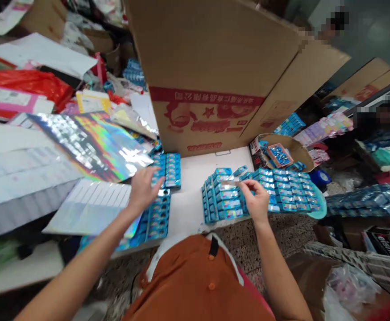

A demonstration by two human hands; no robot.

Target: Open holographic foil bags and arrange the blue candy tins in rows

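My left hand reaches over the left group of small blue boxes, with its fingers apart and nothing seen in them. Beside it lie shiny holographic sheets and a pale sheet with a row of white strips. My right hand is closed in a pinch on a thin, pale strip, probably a sticker. That strip hovers over stacked small blue boxes at the right of the white table. Further rows of blue boxes stand right of this hand.
A tall cardboard carton rises behind the table. An open round-edged box holds a small orange tray of blue pieces. Stacked white sheets and a red plastic bag crowd the left. Wrapped blue packs lie at right.
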